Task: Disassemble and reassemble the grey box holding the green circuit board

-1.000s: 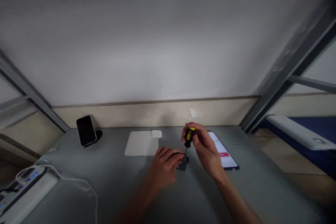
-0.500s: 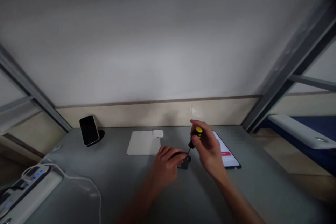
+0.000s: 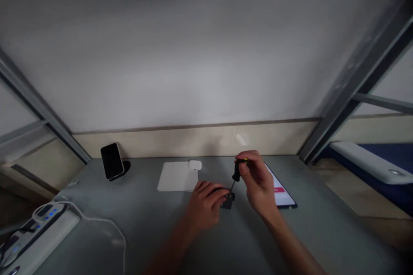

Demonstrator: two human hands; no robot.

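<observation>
A small dark, flat-sided part (image 3: 227, 202) is held low over the grey desk by my left hand (image 3: 205, 204), whose fingers are closed on its upper edge. What kind of part it is, I cannot make out. My right hand (image 3: 258, 180) grips the black and yellow handle of a screwdriver (image 3: 237, 172) between thumb and fingers. The screwdriver leans slightly, and its thin metal shaft runs down to the top of the dark part, near my left fingertips. The exact spot where the tip meets the part is too small to see.
White paper (image 3: 176, 177) with a small white case (image 3: 195, 165) lies left of my hands. A lit tablet (image 3: 284, 195) is partly behind my right hand. Farther left are a phone on a stand (image 3: 112, 161), a power strip (image 3: 45, 234) and a white cable (image 3: 106, 220).
My right fingers have shifted around the screwdriver handle, covering more of its yellow end. The view has moved slightly; my left hand still holds the dark part.
</observation>
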